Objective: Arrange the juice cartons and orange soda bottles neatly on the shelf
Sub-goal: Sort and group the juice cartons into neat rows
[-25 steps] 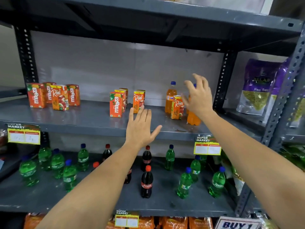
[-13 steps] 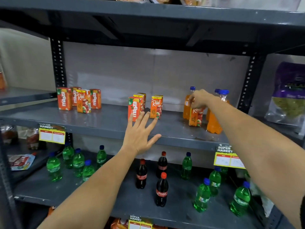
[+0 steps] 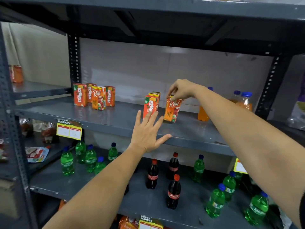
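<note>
1. Your right hand [image 3: 180,89] pinched the top of a Real carton [image 3: 172,108], fingers [image 3: 171,96] closed on its upper edge; the carton leaned slightly, its base on or just above the grey shelf [image 3: 115,119], which the angle left unclear.
2. Just to its left stood a Maaza carton [image 3: 150,105] with more cartons behind it.
3. Your left hand [image 3: 146,134] lay flat at the shelf's front edge, fingers spread wide, holding nothing, fingertips overlapping the Maaza carton's base.
4. Four cartons [image 3: 94,96] clustered further left.
5. Orange soda bottles [image 3: 244,101] stood at the right, one partly hidden behind your forearm.
6. Green bottles [image 3: 216,202] and cola bottles [image 3: 174,192] were scattered on the lower shelf.
</note>
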